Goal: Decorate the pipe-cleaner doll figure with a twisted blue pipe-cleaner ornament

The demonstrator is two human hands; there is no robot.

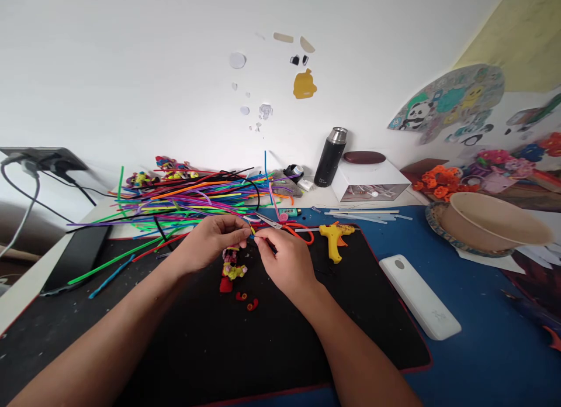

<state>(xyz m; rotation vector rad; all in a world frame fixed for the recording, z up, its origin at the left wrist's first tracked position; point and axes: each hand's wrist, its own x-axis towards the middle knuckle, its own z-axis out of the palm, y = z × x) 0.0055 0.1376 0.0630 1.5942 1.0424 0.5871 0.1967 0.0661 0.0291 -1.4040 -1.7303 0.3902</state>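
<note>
My left hand (219,237) is closed, its thumb and fingertips pinching a small yellow and blue piece of pipe cleaner (252,230). From the other side, my right hand (287,261) pinches the same small piece, so the two hands almost meet. Just beyond them lie scissors (269,221) with orange handles, partly covered by my right hand. Below the fingers, a small yellow, pink and red pipe-cleaner figure (234,271) rests on the black mat (272,348). Nearer to me are two small curled red pieces (253,304) with yellowish centres.
A heap of coloured pipe cleaners (197,199) spreads at the back left. On the right are a yellow glue gun (333,240), glue sticks (363,213), a white oblong case (419,296) and a beige bowl (495,220). A black flask (329,161) stands by the wall.
</note>
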